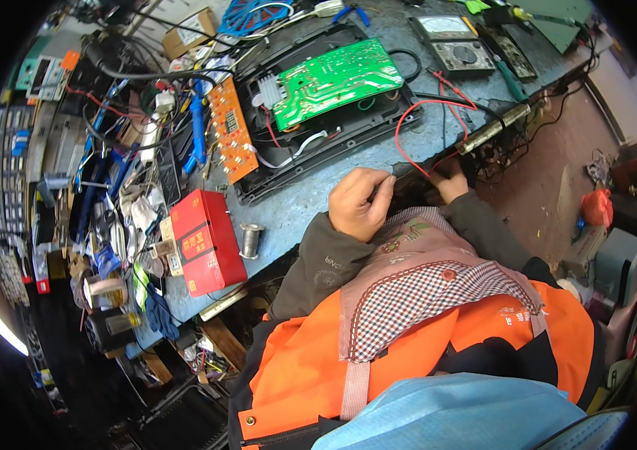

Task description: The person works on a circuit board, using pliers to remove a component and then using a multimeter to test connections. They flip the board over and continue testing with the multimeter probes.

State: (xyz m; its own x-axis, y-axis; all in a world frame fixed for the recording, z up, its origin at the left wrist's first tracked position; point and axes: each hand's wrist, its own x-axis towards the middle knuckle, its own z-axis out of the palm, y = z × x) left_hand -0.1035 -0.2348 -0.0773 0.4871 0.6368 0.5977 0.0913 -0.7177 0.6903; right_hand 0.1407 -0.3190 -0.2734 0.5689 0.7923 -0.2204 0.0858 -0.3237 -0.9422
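Note:
My left hand (358, 205) rests at the bench's front edge, fingers curled in and thumb pressed against them; whatever lies inside, if anything, is hidden. To its right, my right hand (450, 184) reaches down at the bench edge beside a red test lead (399, 139). Shadow covers its fingertips, so its grip is unclear. Beyond both hands, a green circuit board (339, 82) lies solder side up in an open black plastic housing (333, 150). An orange board with a small display (232, 131) leans along the housing's left side, and a white ribbon cable (300, 147) lies nearby.
An analog multimeter (462, 54) stands at the back right, near a green-handled screwdriver (512, 81). A red box (207, 241) and a solder spool (251, 241) sit left of my hands. Tools and cables clutter the bench's left end. Blue-handled pliers (351, 13) lie behind.

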